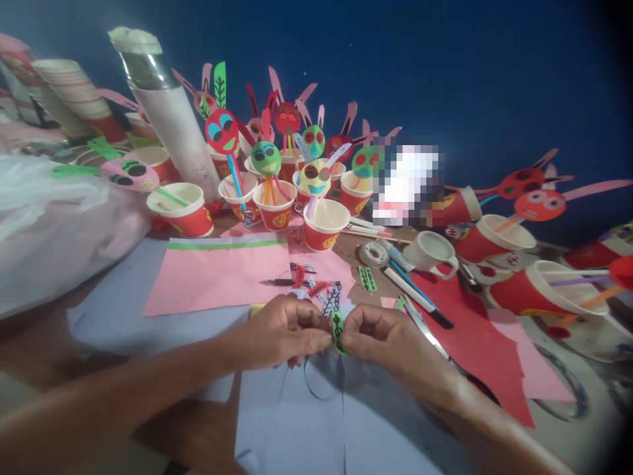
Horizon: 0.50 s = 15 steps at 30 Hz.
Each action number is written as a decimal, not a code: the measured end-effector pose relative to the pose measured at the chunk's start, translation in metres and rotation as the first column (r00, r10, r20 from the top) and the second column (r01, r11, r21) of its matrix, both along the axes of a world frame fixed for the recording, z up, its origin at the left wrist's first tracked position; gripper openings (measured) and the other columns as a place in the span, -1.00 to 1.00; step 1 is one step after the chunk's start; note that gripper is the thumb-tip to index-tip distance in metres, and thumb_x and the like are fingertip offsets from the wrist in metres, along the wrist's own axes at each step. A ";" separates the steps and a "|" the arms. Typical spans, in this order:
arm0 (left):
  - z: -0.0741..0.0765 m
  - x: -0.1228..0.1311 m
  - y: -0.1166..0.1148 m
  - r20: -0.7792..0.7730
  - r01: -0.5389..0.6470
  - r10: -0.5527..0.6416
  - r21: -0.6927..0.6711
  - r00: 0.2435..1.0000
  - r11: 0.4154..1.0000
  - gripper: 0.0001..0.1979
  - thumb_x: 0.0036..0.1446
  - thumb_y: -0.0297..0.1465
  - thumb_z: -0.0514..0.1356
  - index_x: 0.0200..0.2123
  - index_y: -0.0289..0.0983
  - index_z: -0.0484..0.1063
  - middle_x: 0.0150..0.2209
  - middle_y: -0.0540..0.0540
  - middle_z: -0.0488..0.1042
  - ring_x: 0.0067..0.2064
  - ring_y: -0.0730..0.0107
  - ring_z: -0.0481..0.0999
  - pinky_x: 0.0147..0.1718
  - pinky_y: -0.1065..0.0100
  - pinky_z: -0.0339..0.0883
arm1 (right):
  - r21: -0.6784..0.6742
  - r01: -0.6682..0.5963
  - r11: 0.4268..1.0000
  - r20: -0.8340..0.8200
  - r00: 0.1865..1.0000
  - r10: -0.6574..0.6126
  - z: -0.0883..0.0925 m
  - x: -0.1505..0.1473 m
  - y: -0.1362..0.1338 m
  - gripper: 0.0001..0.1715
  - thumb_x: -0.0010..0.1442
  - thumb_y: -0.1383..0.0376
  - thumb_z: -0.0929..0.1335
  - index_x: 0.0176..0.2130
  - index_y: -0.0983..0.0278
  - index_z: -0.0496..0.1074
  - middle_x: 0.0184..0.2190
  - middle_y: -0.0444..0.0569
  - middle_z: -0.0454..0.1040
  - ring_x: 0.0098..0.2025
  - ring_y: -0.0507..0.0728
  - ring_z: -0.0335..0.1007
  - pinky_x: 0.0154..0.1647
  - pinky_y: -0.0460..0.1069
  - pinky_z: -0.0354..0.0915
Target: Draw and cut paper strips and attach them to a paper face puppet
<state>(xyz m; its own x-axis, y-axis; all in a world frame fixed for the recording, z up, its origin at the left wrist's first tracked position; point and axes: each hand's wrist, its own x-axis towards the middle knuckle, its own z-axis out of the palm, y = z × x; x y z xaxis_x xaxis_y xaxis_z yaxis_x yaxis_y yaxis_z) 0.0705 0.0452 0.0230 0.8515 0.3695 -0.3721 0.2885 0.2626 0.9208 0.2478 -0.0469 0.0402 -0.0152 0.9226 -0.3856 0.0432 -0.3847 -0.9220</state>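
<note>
A small green paper strip (337,330) with black drawn marks stands upright between my two hands. On its right edge, my right hand (380,333) pinches it between thumb and forefinger. My left hand (291,330) is closed in a pinch, thumb tip at the strip's left edge. Just beyond lie several cut paper strips with black patterns (329,300), white and red. A black pen (279,282) rests behind my left hand on pink paper (222,270). Blue-grey paper (291,422) lies beneath my hands.
Paper cups (326,224) with paper faces on straws line the back. Scissors (428,333), a marker (415,297), a tape roll (373,254) and a white mug (431,251) are on the right, near red paper (475,330). A flask (171,119) and plastic bag (64,231) stand left.
</note>
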 end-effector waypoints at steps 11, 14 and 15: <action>0.006 0.005 -0.004 0.023 -0.144 0.144 -0.013 0.989 0.990 -0.86 -0.02 -0.42 0.18 -0.57 -0.33 0.34 -0.71 0.09 0.31 -0.70 0.65 0.19 -0.74 0.58 0.05 | 0.035 0.000 0.999 0.057 0.998 -0.002 -0.002 -0.004 0.004 -0.69 0.11 0.14 0.32 -0.53 0.29 0.31 -0.60 -0.20 0.27 -0.55 -0.05 0.12 -0.51 -0.13 0.10; 0.007 0.005 -0.003 -0.011 -0.214 0.214 0.000 0.977 0.977 -0.83 -0.03 -0.36 0.20 -0.56 -0.32 0.31 -0.71 0.09 0.30 -0.69 0.63 0.22 -0.73 0.57 0.06 | 0.038 -0.021 0.999 0.092 0.996 0.017 -0.002 -0.004 0.003 -0.71 0.12 0.12 0.32 -0.47 0.29 0.34 -0.56 -0.19 0.30 -0.53 -0.05 0.14 -0.50 -0.13 0.10; 0.006 0.005 -0.003 -0.014 -0.220 0.220 0.009 0.975 0.975 -0.81 -0.02 -0.35 0.20 -0.56 -0.32 0.30 -0.72 0.09 0.29 -0.70 0.62 0.22 -0.73 0.57 0.06 | 0.036 -0.032 0.999 0.109 0.994 0.028 -0.002 -0.004 0.002 -0.74 0.10 0.14 0.34 -0.45 0.28 0.35 -0.54 -0.19 0.31 -0.52 -0.04 0.15 -0.50 -0.13 0.10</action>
<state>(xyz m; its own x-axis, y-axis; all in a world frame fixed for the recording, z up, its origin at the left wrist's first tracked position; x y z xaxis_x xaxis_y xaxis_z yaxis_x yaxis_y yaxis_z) 0.0753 0.0420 0.0293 0.7433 0.5501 -0.3806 0.2377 0.3146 0.9190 0.2435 -0.0449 0.0379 -0.0030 0.9361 -0.3517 0.1548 -0.3471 -0.9250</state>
